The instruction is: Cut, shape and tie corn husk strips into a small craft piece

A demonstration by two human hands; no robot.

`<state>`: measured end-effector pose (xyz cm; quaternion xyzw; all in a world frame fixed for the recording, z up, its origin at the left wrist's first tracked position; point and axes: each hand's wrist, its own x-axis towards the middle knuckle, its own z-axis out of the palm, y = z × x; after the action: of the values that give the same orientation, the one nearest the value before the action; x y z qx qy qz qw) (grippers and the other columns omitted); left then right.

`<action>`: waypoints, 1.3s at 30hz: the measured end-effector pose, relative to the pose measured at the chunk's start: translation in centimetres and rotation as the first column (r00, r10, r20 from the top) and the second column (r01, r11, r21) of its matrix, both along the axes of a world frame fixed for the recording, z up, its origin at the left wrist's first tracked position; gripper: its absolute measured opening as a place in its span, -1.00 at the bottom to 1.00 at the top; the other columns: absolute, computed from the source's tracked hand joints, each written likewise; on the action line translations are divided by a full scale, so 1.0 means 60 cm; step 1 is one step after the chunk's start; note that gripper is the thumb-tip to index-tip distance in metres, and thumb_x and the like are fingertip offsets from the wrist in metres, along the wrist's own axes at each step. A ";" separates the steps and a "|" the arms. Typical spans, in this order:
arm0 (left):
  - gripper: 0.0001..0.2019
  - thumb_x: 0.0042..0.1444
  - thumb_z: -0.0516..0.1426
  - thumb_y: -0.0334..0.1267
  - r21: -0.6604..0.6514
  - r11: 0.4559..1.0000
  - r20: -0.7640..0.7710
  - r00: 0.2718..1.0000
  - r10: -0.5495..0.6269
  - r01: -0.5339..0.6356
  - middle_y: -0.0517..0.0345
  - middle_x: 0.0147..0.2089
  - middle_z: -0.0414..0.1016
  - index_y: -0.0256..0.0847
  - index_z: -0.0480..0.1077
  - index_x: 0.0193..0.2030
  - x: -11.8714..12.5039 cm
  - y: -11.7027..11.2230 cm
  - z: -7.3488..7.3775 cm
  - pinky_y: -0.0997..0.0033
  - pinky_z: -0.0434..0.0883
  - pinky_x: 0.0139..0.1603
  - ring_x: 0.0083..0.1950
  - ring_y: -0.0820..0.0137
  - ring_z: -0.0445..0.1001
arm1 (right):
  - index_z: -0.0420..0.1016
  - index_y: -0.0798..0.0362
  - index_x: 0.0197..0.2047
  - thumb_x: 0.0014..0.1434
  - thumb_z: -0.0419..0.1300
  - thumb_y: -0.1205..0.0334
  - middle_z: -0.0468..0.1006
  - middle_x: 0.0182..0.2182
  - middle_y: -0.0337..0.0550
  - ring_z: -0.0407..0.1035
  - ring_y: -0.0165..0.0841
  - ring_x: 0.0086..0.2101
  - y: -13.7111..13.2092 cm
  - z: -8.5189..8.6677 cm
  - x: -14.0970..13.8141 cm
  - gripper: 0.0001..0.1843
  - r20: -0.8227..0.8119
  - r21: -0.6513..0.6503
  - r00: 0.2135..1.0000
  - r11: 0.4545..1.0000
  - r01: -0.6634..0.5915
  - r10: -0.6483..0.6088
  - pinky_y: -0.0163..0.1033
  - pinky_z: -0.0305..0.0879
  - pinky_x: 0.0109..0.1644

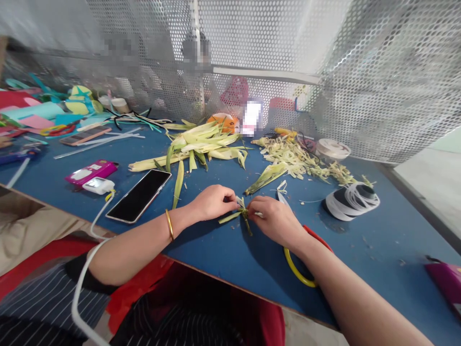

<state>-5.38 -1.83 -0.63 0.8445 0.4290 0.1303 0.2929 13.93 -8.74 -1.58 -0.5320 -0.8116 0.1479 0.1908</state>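
Between my two hands, just above the blue table, is a small figure-like bundle of green and pale corn husk strips [245, 222]. My left hand [215, 202] pinches the bundle's upper left side with thumb and fingertips. Closed on its right side is my right hand [274, 217], whose fingers partly hide what they grip. Scissors [298, 269] with red and yellow handles lie under my right wrist, blades pointing away from me. A folded husk piece [266, 177] rests beyond my right hand. To the right a dark spool wound with white tape [351, 202] lies on its side.
A heap of corn husks [201, 139] and a pile of shredded husk [284, 156] lie behind my hands. A phone [139, 196], a magenta device [91, 173] and a white cable [81, 288] are at left. Perforated sheeting [259, 38] hangs along the table's back.
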 end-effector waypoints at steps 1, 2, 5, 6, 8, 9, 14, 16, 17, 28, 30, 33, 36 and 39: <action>-0.81 0.07 0.19 -0.18 0.004 1.000 0.021 1.000 0.007 -0.007 0.24 -0.51 0.47 -0.22 0.49 -0.47 0.002 -0.002 0.000 0.49 0.13 -0.41 -0.45 0.48 0.33 | 0.47 0.02 -0.42 0.11 0.11 0.55 0.53 -0.35 -0.20 0.39 -0.34 -0.27 0.000 0.001 0.000 -0.76 0.001 -0.002 1.000 1.000 -0.001 0.001 -0.30 0.17 -0.23; -0.83 0.05 0.19 -0.20 0.006 1.000 0.052 0.999 0.014 -0.015 0.23 -0.48 0.49 -0.22 0.49 -0.47 0.004 -0.004 -0.001 0.50 0.16 -0.39 -0.43 0.47 0.35 | 0.46 0.02 -0.42 0.11 0.11 0.55 0.52 -0.35 -0.20 0.39 -0.34 -0.27 0.000 0.001 0.000 -0.76 0.004 -0.003 1.000 1.000 0.000 0.000 -0.31 0.17 -0.23; -0.87 0.03 0.17 -0.28 -0.043 0.999 0.169 0.985 0.032 -0.025 0.20 -0.43 0.52 -0.24 0.46 -0.48 0.014 -0.011 -0.006 0.51 0.24 -0.35 -0.40 0.47 0.41 | 0.46 0.03 -0.41 0.10 0.11 0.56 0.52 -0.36 -0.19 0.39 -0.34 -0.26 -0.001 0.002 -0.001 -0.76 0.012 -0.011 1.000 1.000 0.013 -0.013 -0.30 0.17 -0.23; -0.88 0.03 0.16 -0.29 -0.096 0.995 0.206 0.978 0.042 -0.023 0.21 -0.46 0.50 -0.24 0.45 -0.48 0.018 -0.013 -0.009 0.52 0.25 -0.37 -0.42 0.48 0.41 | 0.46 0.04 -0.41 0.10 0.12 0.56 0.52 -0.35 -0.19 0.39 -0.33 -0.26 -0.001 0.001 -0.001 -0.76 0.012 -0.011 1.000 1.000 0.018 -0.018 -0.30 0.17 -0.23; -0.88 0.05 0.15 -0.28 -0.236 0.972 0.254 0.964 0.077 -0.016 0.24 -0.55 0.44 -0.24 0.42 -0.46 0.025 -0.015 -0.013 0.54 0.26 -0.47 -0.51 0.50 0.37 | 0.47 0.04 -0.41 0.11 0.12 0.55 0.52 -0.35 -0.19 0.39 -0.33 -0.26 -0.001 0.000 -0.001 -0.77 0.009 -0.007 1.000 1.000 0.019 -0.019 -0.30 0.18 -0.24; -0.88 0.06 0.14 -0.27 -0.304 0.952 0.263 0.960 0.097 -0.013 0.26 -0.59 0.41 -0.23 0.41 -0.45 0.029 -0.015 -0.013 0.55 0.24 -0.52 -0.56 0.51 0.35 | 0.47 0.04 -0.42 0.13 0.12 0.54 0.52 -0.36 -0.18 0.39 -0.34 -0.27 -0.001 -0.001 -0.001 -0.77 0.008 -0.002 1.000 1.000 0.015 -0.015 -0.30 0.18 -0.24; -0.88 0.10 0.11 -0.32 -0.506 0.863 0.288 0.940 0.184 -0.014 0.23 -0.58 0.41 -0.24 0.36 -0.45 0.042 -0.010 -0.006 0.59 0.25 -0.61 -0.57 0.51 0.42 | 0.50 0.02 -0.42 0.16 0.15 0.46 0.54 -0.35 -0.19 0.39 -0.37 -0.35 0.000 -0.002 0.002 -0.80 -0.038 -0.014 0.999 0.999 0.029 -0.029 -0.31 0.18 -0.28; -0.88 0.10 0.12 -0.32 -0.547 0.837 0.296 0.935 0.193 0.000 0.21 -0.53 0.44 -0.26 0.37 -0.44 0.045 -0.006 -0.005 0.60 0.26 -0.61 -0.55 0.52 0.43 | 0.52 0.01 -0.39 0.17 0.16 0.43 0.55 -0.33 -0.20 0.40 -0.39 -0.36 0.001 -0.002 0.005 -0.82 -0.092 -0.061 0.994 0.997 0.045 -0.050 -0.31 0.19 -0.28; -0.88 0.10 0.14 -0.31 -0.559 0.829 0.296 0.936 0.191 0.007 0.21 -0.53 0.45 -0.27 0.39 -0.43 0.045 -0.005 -0.005 0.59 0.27 -0.60 -0.55 0.53 0.42 | 0.53 0.00 -0.37 0.18 0.15 0.40 0.56 -0.31 -0.20 0.41 -0.39 -0.35 0.002 -0.002 0.007 -0.83 -0.124 -0.086 0.990 0.995 0.050 -0.060 -0.31 0.20 -0.27; -0.85 -0.07 0.22 -0.44 -0.671 0.739 0.296 0.935 0.195 0.059 0.13 -0.45 0.55 -0.33 0.57 -0.31 0.040 0.009 -0.008 0.55 0.36 -0.51 -0.49 0.51 0.45 | 0.50 0.04 -0.50 0.08 0.19 0.05 0.45 -0.55 -0.27 0.23 -0.42 -0.51 0.012 0.000 0.010 -0.74 -0.387 -0.231 0.873 0.948 0.219 -0.296 -0.32 0.11 -0.45; -0.85 -0.07 0.22 -0.45 -0.675 0.736 0.302 0.929 0.213 0.050 0.11 -0.44 0.56 -0.33 0.58 -0.31 0.041 0.008 -0.009 0.54 0.39 -0.49 -0.48 0.51 0.46 | 0.48 0.05 -0.52 0.08 0.19 0.01 0.37 -0.63 -0.31 0.16 -0.45 -0.57 0.012 0.001 0.010 -0.70 -0.423 -0.278 0.843 0.933 0.227 -0.331 -0.33 0.05 -0.50; -0.86 -0.06 0.23 -0.45 -0.688 0.725 0.301 0.919 0.254 0.025 0.12 -0.49 0.54 -0.34 0.59 -0.32 0.042 0.006 -0.006 0.54 0.41 -0.46 -0.47 0.49 0.48 | 0.43 0.06 -0.55 0.07 0.19 -0.03 0.27 -0.69 -0.35 0.09 -0.48 -0.62 0.012 0.000 0.013 -0.66 -0.421 -0.334 0.833 0.915 0.225 -0.359 -0.34 -0.02 -0.56; -0.87 -0.06 0.24 -0.44 -0.706 0.708 0.298 0.909 0.291 0.005 0.12 -0.52 0.53 -0.33 0.59 -0.33 0.042 0.004 -0.002 0.53 0.42 -0.45 -0.47 0.48 0.48 | 0.41 0.06 -0.56 0.05 0.19 -0.02 0.25 -0.69 -0.35 0.07 -0.49 -0.63 0.014 -0.003 0.018 -0.67 -0.410 -0.342 0.839 0.913 0.221 -0.357 -0.35 -0.04 -0.57; -0.87 -0.06 0.24 -0.44 -0.702 0.712 0.299 0.909 0.290 0.004 0.10 -0.49 0.55 -0.33 0.60 -0.33 0.042 0.005 -0.005 0.53 0.43 -0.44 -0.46 0.48 0.48 | 0.38 0.04 -0.57 0.04 0.20 0.00 0.23 -0.69 -0.36 0.08 -0.49 -0.63 0.017 -0.007 0.020 -0.68 -0.442 -0.318 0.809 0.911 0.262 -0.387 -0.35 -0.01 -0.57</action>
<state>-2.83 -1.56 -0.95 0.5949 0.4449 0.1486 0.6528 15.11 -7.74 -2.02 -0.6268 -0.6070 0.3420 0.3489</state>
